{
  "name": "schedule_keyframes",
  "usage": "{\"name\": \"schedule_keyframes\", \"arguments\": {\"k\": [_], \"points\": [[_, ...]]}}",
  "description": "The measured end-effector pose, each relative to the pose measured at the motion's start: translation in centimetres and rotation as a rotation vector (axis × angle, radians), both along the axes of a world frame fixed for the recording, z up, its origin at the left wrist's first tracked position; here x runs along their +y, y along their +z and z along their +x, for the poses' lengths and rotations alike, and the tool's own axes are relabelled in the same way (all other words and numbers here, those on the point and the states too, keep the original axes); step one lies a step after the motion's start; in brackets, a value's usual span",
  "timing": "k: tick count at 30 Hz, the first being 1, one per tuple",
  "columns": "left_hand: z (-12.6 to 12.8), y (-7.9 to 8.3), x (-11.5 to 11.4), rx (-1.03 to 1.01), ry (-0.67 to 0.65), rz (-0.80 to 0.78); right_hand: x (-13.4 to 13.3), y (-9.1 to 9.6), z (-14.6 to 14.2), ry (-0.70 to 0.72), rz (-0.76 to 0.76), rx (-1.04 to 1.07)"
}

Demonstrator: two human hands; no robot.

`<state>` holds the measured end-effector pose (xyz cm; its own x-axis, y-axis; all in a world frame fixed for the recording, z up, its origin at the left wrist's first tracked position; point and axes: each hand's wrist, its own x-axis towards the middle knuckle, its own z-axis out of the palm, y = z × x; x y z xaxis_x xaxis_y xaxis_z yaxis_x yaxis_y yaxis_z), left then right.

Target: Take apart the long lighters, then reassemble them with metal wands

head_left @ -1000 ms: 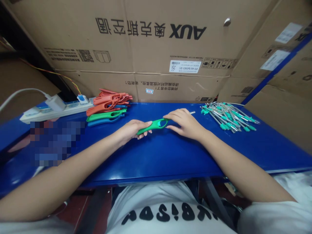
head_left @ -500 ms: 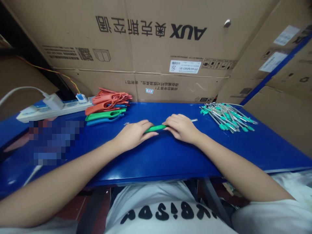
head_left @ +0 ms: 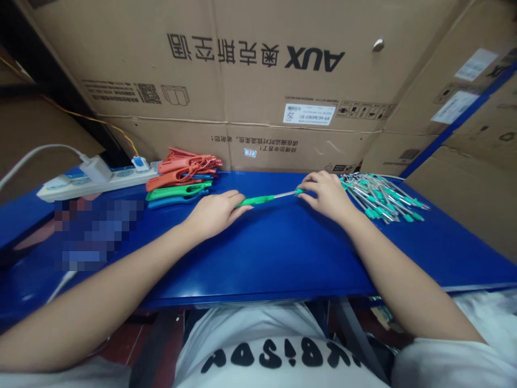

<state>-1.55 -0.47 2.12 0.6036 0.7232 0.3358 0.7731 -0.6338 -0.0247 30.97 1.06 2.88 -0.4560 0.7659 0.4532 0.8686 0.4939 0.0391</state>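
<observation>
In the head view, our left hand holds a long green handle, with its thumb and fingers around the back end. Our right hand pinches a small teal piece with its thumb and fingertips. A thin metal rod runs from the teal piece to the front tip of the green handle, over the middle of the blue desk. To do this well, we think we should hold the rod and the handle in one straight line, with a firm grip that does not squash. Slow and gentle seems best, since a thin rod might bend if we push it sideways. The handle looks smooth, like plastic, and the rod looks shiny and round. At the left lies a stack of handles, red, green and blue, curvy, some with long holes. At the right, just beside our right hand, is a messy pile of rods with teal bits. Behind stands flat, dull brown cardboard.
</observation>
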Motion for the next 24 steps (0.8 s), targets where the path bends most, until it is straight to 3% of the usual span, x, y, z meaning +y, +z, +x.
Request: {"name": "schedule_keyframes", "arguments": {"k": [7, 13, 24], "points": [[0.7, -0.3, -0.9, 0.030, -0.131, -0.011, -1.6, -0.7, -3.4, 0.371, -0.176, -0.011], [1.0, -0.8, -0.8, -0.005, -0.148, -0.022, -1.8, -1.2, -4.1, 0.366, -0.260, 0.007], [1.1, -1.0, -0.9, -0.108, -0.102, -0.179, -1.9, -0.5, -3.6, 0.352, -0.130, -0.096]]}}
